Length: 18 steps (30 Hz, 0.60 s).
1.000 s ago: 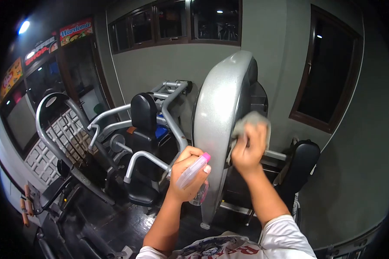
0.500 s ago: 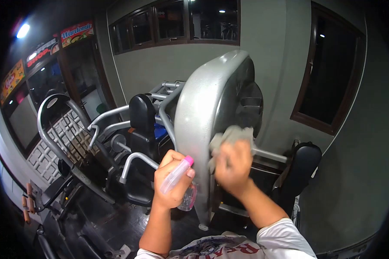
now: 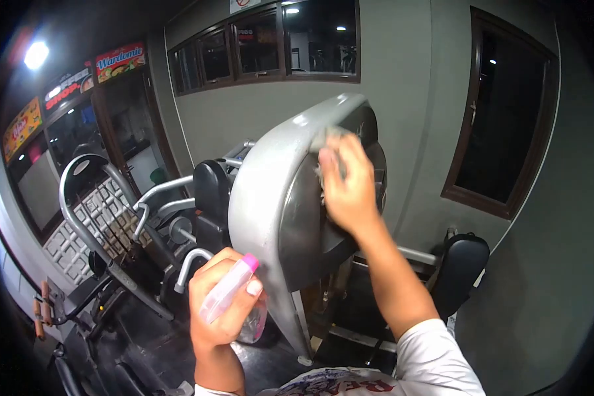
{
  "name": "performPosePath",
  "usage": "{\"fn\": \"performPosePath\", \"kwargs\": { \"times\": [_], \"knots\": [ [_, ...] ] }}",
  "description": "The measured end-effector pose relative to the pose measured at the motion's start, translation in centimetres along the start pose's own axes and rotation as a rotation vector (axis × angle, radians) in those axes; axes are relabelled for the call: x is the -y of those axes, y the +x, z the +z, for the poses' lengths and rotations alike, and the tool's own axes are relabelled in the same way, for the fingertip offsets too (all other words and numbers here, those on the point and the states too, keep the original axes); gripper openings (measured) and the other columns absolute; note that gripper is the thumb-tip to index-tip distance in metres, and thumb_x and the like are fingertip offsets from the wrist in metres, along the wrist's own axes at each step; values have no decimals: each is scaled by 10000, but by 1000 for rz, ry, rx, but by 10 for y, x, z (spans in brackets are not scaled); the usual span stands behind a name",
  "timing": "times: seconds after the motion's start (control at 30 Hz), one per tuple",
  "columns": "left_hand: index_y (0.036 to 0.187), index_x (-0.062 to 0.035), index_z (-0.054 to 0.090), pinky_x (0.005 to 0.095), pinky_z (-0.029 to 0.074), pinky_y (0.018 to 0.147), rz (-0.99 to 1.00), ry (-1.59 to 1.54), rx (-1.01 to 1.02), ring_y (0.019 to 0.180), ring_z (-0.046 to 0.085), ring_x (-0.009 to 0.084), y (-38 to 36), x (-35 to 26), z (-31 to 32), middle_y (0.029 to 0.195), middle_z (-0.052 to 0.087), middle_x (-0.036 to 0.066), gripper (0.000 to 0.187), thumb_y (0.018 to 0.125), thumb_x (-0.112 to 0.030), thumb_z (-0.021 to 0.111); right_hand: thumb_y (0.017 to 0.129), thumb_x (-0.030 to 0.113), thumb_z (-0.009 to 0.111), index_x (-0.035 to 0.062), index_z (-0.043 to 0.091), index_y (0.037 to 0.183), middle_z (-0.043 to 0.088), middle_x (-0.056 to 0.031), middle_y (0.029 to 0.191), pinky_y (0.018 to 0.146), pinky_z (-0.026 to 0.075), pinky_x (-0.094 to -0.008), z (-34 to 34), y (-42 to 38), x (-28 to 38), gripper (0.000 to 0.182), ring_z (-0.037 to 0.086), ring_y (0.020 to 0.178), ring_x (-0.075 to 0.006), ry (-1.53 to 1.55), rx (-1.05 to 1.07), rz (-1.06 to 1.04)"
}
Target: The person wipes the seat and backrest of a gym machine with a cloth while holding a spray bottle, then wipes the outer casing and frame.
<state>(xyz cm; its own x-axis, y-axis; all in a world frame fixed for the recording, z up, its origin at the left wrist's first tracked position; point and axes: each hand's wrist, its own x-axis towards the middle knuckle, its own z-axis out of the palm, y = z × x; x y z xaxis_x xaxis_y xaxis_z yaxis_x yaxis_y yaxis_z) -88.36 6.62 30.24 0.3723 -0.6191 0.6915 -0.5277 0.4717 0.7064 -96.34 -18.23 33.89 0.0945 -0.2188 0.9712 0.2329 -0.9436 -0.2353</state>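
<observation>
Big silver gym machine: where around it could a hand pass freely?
Probably along its silver cover, left of the right hand, or before the bare wall beside the tall window. Leftward, a black backrest and bars crowd in.

"Wardomie" on red sign (image 3: 120, 63), "SHOP" on blk sign (image 3: 68, 90), "BEA" shirt (image 3: 356, 384)

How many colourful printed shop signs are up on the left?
3: a red Wardomie sign on the right, a dark coffee shop sign in the middle, an orange-yellow sign farthest left. Others may be out of view.

Right of the bottle (image 3: 228, 291), the cloth (image 3: 325, 140) seems on the machine (image 3: 261, 181).
</observation>
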Motion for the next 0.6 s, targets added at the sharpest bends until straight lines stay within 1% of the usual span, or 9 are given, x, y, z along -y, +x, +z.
{"fn": "performPosePath", "kwargs": {
  "times": [0.07,0.1,0.2,0.27,0.3,0.33,0.4,0.5,0.6],
  "knots": [
    [753,25,645,283,464,564,3,4,-19,597,603,166,3,-3,2,698,618,102,173,828,-124,688,862,21,675,-54,634,980,549,-171,834,691,481,-389,-7,-33,19,146,568,734,-330,14,17,-39],
    [757,24,648,283,462,562,-5,6,-10,585,599,166,6,-5,1,691,617,100,174,824,-130,692,810,-11,695,-29,638,956,541,-154,811,657,470,-388,-11,-48,24,158,552,702,-319,9,58,-95],
    [759,25,658,276,450,553,4,21,-1,551,595,168,17,-6,3,666,610,88,224,813,-188,702,785,35,716,21,654,911,552,-129,807,613,471,-389,-23,-66,37,141,547,694,-314,-111,174,-154],
    [753,27,659,272,447,549,-37,-9,6,548,602,168,22,-5,5,668,610,89,247,815,-209,699,799,71,716,35,657,898,557,-121,809,608,474,-398,-27,-53,36,121,553,704,-317,-140,201,-187],
    [752,39,662,269,445,545,-20,1,19,542,608,171,23,-3,5,672,608,93,274,810,-226,699,805,89,716,42,659,891,559,-117,810,606,476,-403,-27,-44,32,114,557,708,-319,-156,213,-203],
    [754,43,662,269,444,542,-27,-25,20,536,606,172,24,-3,6,674,606,97,279,809,-228,700,813,112,712,54,663,880,571,-108,824,624,481,-417,-19,-32,21,102,568,741,-328,-94,137,-222],
    [756,51,662,270,440,538,-45,-77,18,524,601,174,24,-5,8,678,601,103,289,807,-231,700,850,140,690,53,657,881,580,-117,848,666,490,-443,-15,-3,11,98,585,791,-347,-165,117,-157],
    [756,63,656,272,434,524,-83,-109,-19,508,590,172,23,-6,10,682,596,111,300,808,-229,699,928,190,616,33,619,863,578,-149,886,722,493,-477,0,28,1,169,584,834,-380,-132,125,87],
    [753,65,653,271,430,514,-44,-82,17,501,584,168,20,-1,1,683,592,111,287,813,-212,696,916,167,623,35,611,862,570,-143,889,718,492,-477,-3,12,20,144,581,831,-377,-230,133,39]
  ]
}}
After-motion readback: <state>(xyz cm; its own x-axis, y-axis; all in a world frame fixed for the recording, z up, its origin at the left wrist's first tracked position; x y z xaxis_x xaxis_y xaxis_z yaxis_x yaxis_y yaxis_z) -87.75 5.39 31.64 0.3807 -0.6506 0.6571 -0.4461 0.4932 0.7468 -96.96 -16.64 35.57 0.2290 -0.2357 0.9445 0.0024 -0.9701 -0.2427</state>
